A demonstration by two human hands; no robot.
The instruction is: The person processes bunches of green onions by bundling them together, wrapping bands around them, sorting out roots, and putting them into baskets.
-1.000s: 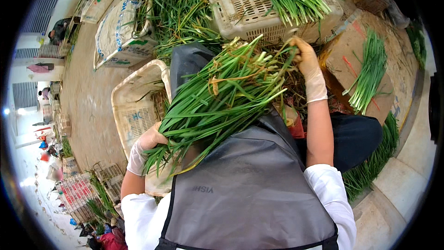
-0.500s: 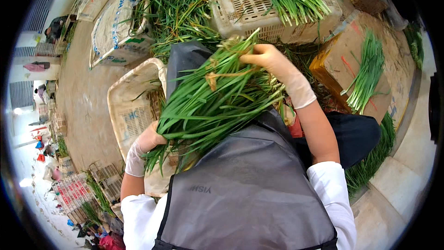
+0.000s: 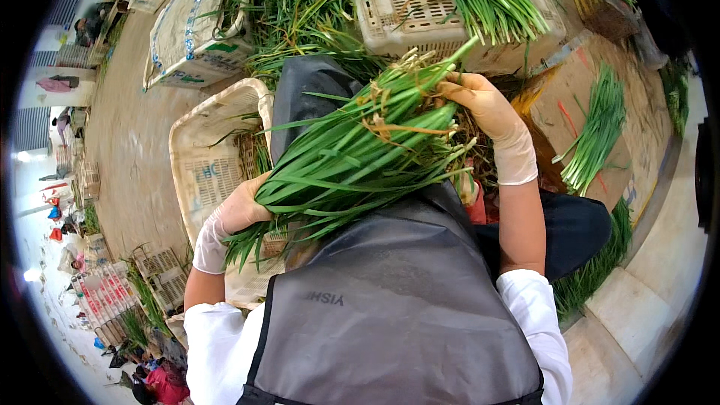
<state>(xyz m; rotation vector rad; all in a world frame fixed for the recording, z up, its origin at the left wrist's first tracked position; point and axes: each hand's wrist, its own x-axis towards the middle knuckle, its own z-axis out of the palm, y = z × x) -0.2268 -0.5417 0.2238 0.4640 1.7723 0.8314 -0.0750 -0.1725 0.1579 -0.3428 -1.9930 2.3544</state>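
Note:
A loose bundle of green garlic chives (image 3: 337, 150) lies slantwise over my apron-covered lap. Its pale stem ends point to the far right, and a few dry yellow-brown leaves (image 3: 390, 129) are tangled among them. My gloved left hand (image 3: 238, 208) is closed round the leafy end at the near left. At the stem end, my gloved right hand (image 3: 484, 109) has its fingers bent in a pinch against the stems; the exact strands between the fingertips are hard to make out.
Beside my left knee stands a whitish plastic crate (image 3: 184, 154) with leaf scraps inside. Ahead, an upturned crate (image 3: 382, 30) bears trimmed chives (image 3: 495, 0). Another bunch (image 3: 600, 127) rests on cardboard (image 3: 555, 116) at the right. Loose leaves (image 3: 300, 11) heap up at the back.
My right hand has moved right and slightly down along the stem ends, its fingers more bent. My left hand keeps the leafy end. The view has shifted a little.

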